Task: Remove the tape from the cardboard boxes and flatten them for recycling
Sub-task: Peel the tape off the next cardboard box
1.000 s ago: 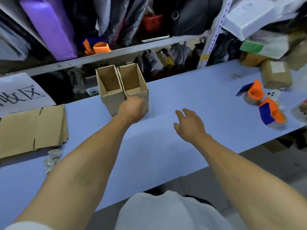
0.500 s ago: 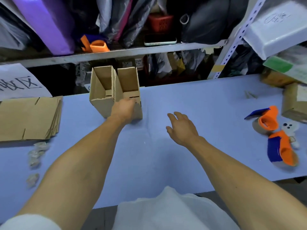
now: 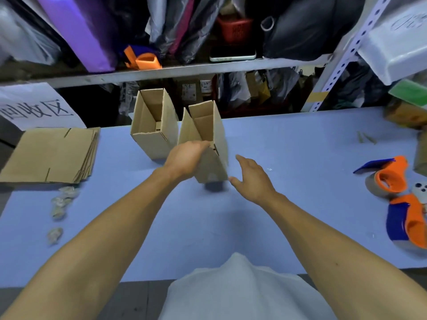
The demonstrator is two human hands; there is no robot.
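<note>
head view: left hand [image 3: 186, 155] grips the near box [image 3: 209, 144] at its near upper rim, fingers curled over the edge into the open top, thumb side on the outer front wall. the box is off the table [image 3: 288, 144], tilted, open mouth facing up and away from the person, bottom corner pointing down toward the person, a dark shadow right under it. long axis runs from the low near corner up and back toward the shelf [image 3: 184, 70]. from the grip the body of the box hangs down and to the right, so its free side faces the right hand [image 3: 253, 179]. right hand is empty, fingers spread and relaxed, just beside the box's lower right edge, thumb tip close to the bottom corner; cannot tell if it touches. right hand looks like the nearer one for the box bottom, where any tape would likely be; tape itself not visible from here. second box [image 3: 151, 125] stands upright on the table just left and behind, open top, apart from the held one, untouched. stack of flattened cardboard [image 3: 50, 155] lies far left, with crumpled tape bits [image 3: 61, 202] in front of it. two orange tape dispensers [image 3: 392, 190] lie well to the right, out of play. judgement: next move needs the right hand to take the bottom end while the left steadies the rim
</note>
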